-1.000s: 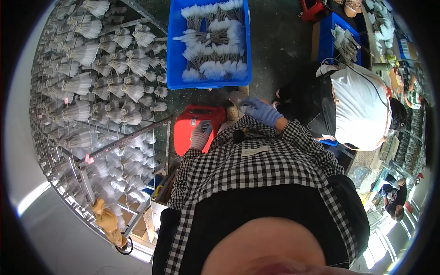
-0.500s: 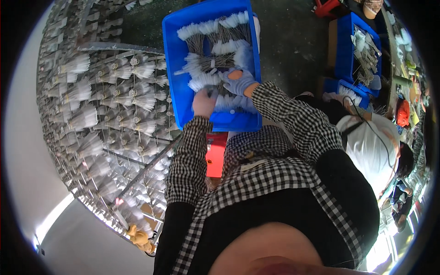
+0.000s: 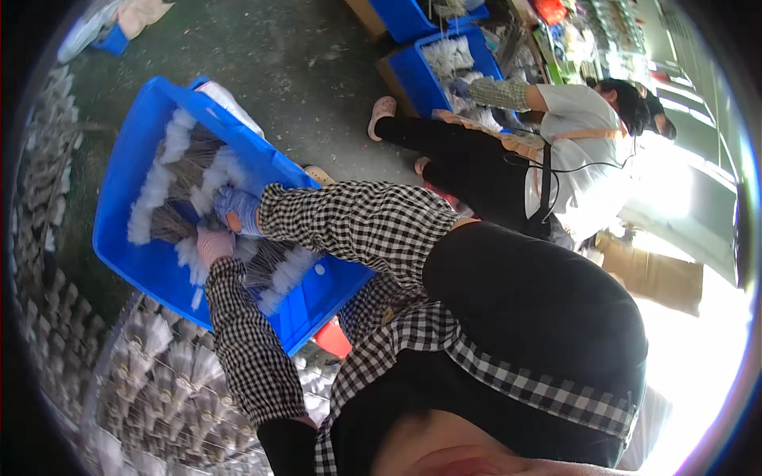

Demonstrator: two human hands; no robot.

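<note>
Blue crate (image 3: 329, 297) stood open | white-tufted wire bundles (image 3: 270, 266) lay inside the crate | gloved right hand (image 3: 238, 210) was in the crate, fingers bent down among bundles, opening unclear | gloved left hand (image 3: 214, 244) was in the crate just beside it, fingertips hidden, grip impossible to tell

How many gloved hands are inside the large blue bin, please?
2: the left hand and, just above it in the picture, the right hand, both among white-tipped bundles. No other hand seems hidden there.
</note>
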